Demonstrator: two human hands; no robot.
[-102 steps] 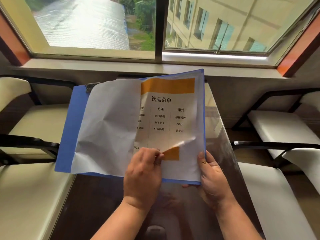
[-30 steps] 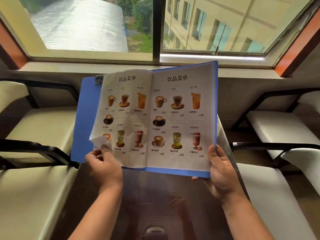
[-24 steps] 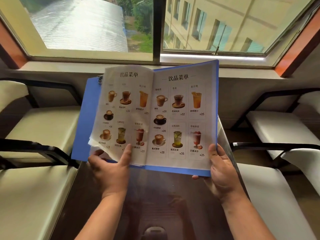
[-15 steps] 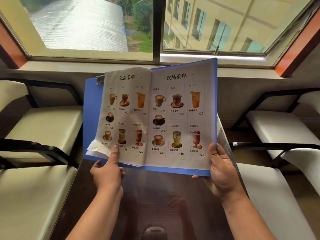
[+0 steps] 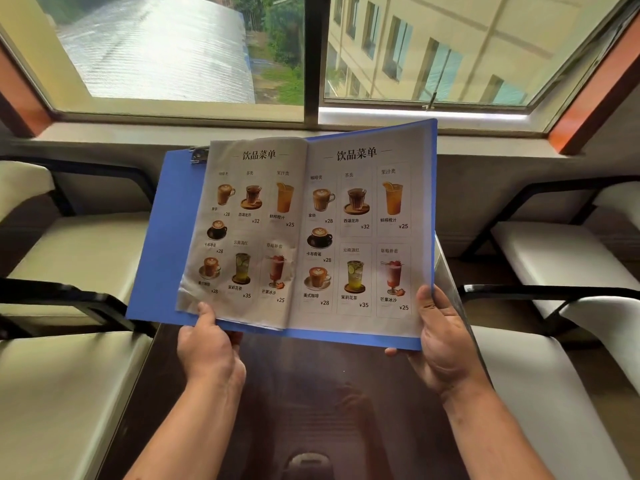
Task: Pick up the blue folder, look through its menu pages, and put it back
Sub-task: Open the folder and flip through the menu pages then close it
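Now, up top, the big window (image 5: 311, 50) fills the far wall, a grey sill running beneath it. Down below, a dark glossy bench (image 5: 311, 410) runs away from the camera, with cream-cushioned chairs (image 5: 69, 393) on black frames lined up along both sides.

And here's the blue folder (image 5: 162, 237), up in the air above the bench, wide open and tilted back toward the window. Its left cover shows bare blue, with a small metal clip (image 5: 199, 155) at the top edge. Two menu pages (image 5: 360, 230) lie facing the camera, each with a Chinese heading and rows of drink pictures with prices: coffees, teas, juices. The left page is crinkled and lifts a little off the cover; the right page lies flat.

The left hand (image 5: 207, 348) grips the bottom edge of the folder near the left page's lower corner, thumb pressed on top of the paper, the remaining digits hidden beneath. The right hand (image 5: 443, 341) clasps the folder's lower right corner, thumb on the page's margin, fingers (image 5: 391, 351) curled underneath the cover.
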